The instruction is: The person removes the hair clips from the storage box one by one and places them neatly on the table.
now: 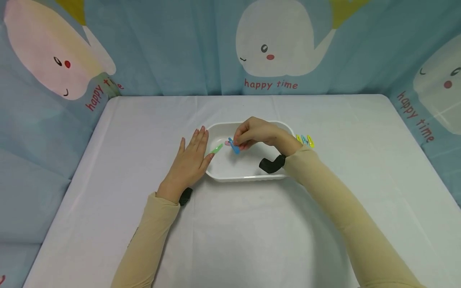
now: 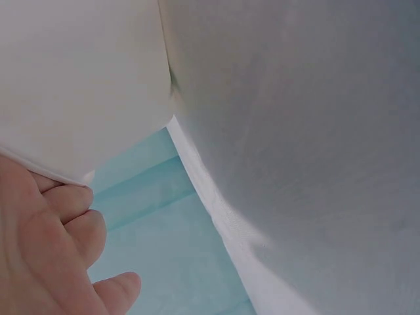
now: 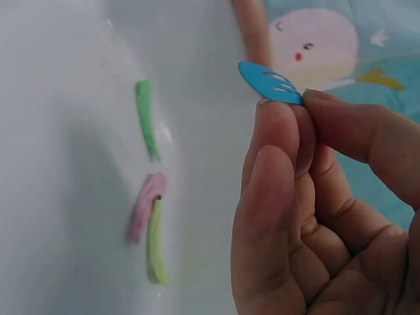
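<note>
Over the white tray (image 1: 245,178), my right hand (image 1: 260,133) pinches a blue hair clip (image 3: 270,84) between thumb and fingertips, its tapered end pointing outward. On the tray floor lie a green hair clip (image 3: 146,119), a pink hair clip (image 3: 143,209) and a yellow-green hair clip (image 3: 156,249); the pink and yellow-green ones touch or overlap. My left hand (image 1: 188,163) rests against the tray's left rim with fingers extended. In the left wrist view, part of the left hand (image 2: 49,243) shows beside the tray's wall (image 2: 85,85).
Just right of the tray, a yellow hair clip (image 1: 310,141), a light blue hair clip (image 1: 304,140) and another yellow hair clip (image 1: 298,139) lie side by side, partly behind the right wrist. A white cloth (image 1: 230,232) covers the table; a blue whale-print curtain (image 1: 173,52) surrounds it.
</note>
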Demonstrator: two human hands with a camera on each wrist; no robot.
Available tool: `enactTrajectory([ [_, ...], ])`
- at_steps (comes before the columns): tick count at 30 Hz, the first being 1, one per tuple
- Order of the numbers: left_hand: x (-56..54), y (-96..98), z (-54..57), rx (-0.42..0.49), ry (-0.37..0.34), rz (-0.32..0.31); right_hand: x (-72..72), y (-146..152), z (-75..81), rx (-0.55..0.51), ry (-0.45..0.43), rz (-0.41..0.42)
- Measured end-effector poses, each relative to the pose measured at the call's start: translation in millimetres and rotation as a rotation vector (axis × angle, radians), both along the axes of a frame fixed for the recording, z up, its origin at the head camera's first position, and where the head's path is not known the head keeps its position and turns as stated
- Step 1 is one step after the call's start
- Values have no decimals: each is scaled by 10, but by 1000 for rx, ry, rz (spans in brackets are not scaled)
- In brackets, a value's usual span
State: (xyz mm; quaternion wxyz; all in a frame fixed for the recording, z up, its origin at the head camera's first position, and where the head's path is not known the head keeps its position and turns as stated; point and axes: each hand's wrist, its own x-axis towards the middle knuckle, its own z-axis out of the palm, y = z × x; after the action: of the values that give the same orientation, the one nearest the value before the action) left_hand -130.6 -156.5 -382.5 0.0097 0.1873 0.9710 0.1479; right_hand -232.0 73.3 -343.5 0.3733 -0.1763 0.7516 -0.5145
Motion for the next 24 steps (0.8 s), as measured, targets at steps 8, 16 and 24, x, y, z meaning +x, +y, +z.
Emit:
enactTrajectory([
  [8,-22,2,-15,-7,7,-8,20,202,90,-91,30,-84],
  [16,-27,-4,-9,-14,-10,-4,62,456,119,-148,75,-156],
  [24,-30,-7,-34,-2,1,-5,117,664,67,-155,85,-198],
])
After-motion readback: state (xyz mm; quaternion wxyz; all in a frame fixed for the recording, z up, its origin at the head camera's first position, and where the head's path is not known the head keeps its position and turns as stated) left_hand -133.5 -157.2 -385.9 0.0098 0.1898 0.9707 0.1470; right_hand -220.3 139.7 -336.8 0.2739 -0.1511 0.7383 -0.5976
